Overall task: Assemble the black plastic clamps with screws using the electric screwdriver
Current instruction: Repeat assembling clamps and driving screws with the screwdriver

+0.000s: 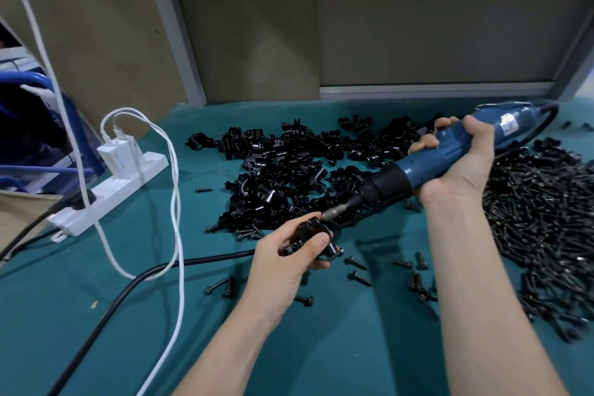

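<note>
My left hand (289,251) grips a black plastic clamp (316,235) just above the green table, thumb across its front. My right hand (459,161) is wrapped round the blue electric screwdriver (450,151), which slants down to the left. Its metal bit (334,210) meets the top of the held clamp. A heap of black clamps (289,170) lies behind my left hand. A large pile of black screws (540,219) spreads at the right.
Loose screws (356,270) are scattered on the green mat (160,315) near my hands. A white power strip (109,190) with chargers sits at the left, white cables (175,202) looping from it. A black cord (128,286) crosses the mat. Panels stand behind.
</note>
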A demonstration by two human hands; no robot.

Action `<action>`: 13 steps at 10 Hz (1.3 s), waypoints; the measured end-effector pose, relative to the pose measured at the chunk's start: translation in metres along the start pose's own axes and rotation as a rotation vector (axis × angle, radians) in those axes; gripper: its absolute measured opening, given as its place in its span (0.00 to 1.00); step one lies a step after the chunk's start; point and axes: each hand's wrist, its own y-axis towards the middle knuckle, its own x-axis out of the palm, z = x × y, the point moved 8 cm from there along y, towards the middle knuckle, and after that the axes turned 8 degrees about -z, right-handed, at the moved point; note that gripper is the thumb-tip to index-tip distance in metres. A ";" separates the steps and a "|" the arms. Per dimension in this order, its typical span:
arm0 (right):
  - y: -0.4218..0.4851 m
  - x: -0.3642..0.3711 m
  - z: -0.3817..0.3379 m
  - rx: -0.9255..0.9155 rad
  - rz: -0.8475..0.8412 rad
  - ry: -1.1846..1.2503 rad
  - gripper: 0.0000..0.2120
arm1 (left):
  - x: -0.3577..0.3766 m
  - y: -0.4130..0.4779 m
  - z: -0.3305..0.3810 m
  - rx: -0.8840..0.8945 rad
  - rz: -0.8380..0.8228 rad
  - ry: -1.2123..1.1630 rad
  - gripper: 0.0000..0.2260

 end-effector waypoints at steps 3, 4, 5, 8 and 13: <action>-0.001 -0.001 0.003 0.010 0.004 -0.014 0.09 | -0.001 0.001 -0.004 -0.018 0.021 -0.012 0.12; 0.000 -0.001 0.002 0.008 0.001 -0.016 0.09 | 0.000 0.001 -0.003 -0.014 0.023 -0.030 0.13; 0.000 -0.002 0.002 0.006 0.003 -0.018 0.09 | 0.000 0.000 -0.003 -0.007 0.018 -0.029 0.14; -0.001 -0.002 0.004 0.010 0.006 -0.023 0.09 | 0.001 0.000 -0.002 0.003 0.013 -0.024 0.13; -0.001 -0.002 0.005 0.009 0.006 -0.033 0.08 | 0.003 0.001 -0.003 -0.006 -0.003 -0.020 0.14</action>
